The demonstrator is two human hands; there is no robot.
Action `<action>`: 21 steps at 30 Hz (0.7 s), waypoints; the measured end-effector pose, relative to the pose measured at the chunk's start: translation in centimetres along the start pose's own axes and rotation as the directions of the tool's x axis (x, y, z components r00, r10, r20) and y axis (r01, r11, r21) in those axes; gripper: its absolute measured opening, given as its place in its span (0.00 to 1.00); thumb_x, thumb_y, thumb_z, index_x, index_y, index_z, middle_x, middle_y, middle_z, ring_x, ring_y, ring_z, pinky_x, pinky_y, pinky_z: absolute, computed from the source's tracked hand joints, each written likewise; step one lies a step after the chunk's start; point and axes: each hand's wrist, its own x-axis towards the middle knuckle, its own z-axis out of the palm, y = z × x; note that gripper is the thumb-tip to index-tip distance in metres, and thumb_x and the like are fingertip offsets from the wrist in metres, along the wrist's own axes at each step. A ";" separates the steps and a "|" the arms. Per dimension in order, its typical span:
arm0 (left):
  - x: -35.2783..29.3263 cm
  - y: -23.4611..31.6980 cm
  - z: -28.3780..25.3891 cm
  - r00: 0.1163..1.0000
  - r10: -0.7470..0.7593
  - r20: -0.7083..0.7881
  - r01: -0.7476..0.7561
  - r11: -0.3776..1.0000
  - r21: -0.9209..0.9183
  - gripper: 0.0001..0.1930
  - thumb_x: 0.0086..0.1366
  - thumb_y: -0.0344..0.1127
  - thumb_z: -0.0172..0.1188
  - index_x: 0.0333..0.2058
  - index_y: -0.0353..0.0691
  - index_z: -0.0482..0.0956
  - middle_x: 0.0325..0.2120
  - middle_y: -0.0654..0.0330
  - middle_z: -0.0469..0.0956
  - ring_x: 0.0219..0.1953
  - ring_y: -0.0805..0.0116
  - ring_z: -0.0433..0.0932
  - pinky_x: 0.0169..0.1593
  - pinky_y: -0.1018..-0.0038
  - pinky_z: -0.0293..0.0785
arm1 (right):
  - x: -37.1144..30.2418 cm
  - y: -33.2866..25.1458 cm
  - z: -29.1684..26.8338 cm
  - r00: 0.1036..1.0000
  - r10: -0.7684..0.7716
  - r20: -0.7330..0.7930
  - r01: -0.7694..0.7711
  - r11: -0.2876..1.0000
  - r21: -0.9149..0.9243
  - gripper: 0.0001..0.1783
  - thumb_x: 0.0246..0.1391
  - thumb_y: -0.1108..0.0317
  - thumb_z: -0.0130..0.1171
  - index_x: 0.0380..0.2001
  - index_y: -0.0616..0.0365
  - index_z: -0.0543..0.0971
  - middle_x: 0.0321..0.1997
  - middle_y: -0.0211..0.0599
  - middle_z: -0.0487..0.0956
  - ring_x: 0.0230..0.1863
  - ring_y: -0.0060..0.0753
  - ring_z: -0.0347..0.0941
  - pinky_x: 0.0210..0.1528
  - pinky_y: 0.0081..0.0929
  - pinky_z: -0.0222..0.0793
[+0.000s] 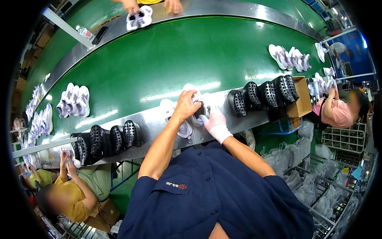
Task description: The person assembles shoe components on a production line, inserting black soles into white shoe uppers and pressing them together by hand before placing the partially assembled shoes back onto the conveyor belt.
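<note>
White shoe (197,119)! Sits dead centre of the frame, over the metal surface (149,126), long axis running up the picture, toe toward the top. Lies right beneath the bare left hand (187,105), clasped in its curled grip. Has gloved right hand (216,122) close at lower right, near the opening; holding or merely touching, cannot tell.

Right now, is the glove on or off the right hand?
On: the pinkish-white glove covers the right hand to the wrist, where bare forearm begins. The left hand is bare.
</note>
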 end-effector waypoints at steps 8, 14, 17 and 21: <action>-2.9 -0.1 1.9 0.938 -0.307 0.159 0.287 0.948 0.137 0.55 0.50 0.32 0.70 0.72 0.33 0.44 0.37 0.36 0.82 0.43 0.38 0.82 0.50 0.56 0.78 | 3.3 1.4 2.4 0.988 0.115 0.108 -0.118 0.993 0.028 0.24 0.49 0.62 0.67 0.45 0.67 0.75 0.44 0.60 0.81 0.48 0.60 0.78 0.52 0.47 0.74; -2.4 0.6 3.8 0.905 -0.422 -0.059 0.425 0.881 0.208 0.50 0.52 0.29 0.63 0.71 0.32 0.47 0.28 0.40 0.83 0.35 0.41 0.84 0.42 0.54 0.79 | 4.9 1.0 2.3 0.982 0.171 0.078 -0.166 0.984 -0.067 0.19 0.52 0.58 0.64 0.41 0.61 0.77 0.38 0.56 0.83 0.43 0.59 0.80 0.49 0.48 0.74; -2.5 1.3 3.8 0.878 -0.472 -0.083 0.476 0.843 0.251 0.50 0.52 0.30 0.64 0.71 0.31 0.47 0.27 0.41 0.83 0.34 0.41 0.84 0.41 0.54 0.79 | 4.8 0.9 3.1 0.981 0.174 0.090 -0.163 0.980 -0.113 0.19 0.53 0.56 0.62 0.41 0.59 0.80 0.37 0.55 0.83 0.44 0.59 0.80 0.49 0.48 0.74; -4.1 1.9 2.5 0.925 -0.377 -0.045 0.379 0.906 0.189 0.47 0.54 0.30 0.63 0.71 0.31 0.49 0.30 0.39 0.82 0.35 0.41 0.83 0.40 0.53 0.78 | 5.1 1.6 4.1 0.991 0.085 0.106 -0.071 0.988 -0.136 0.24 0.51 0.59 0.60 0.52 0.54 0.80 0.49 0.51 0.82 0.48 0.54 0.81 0.52 0.45 0.76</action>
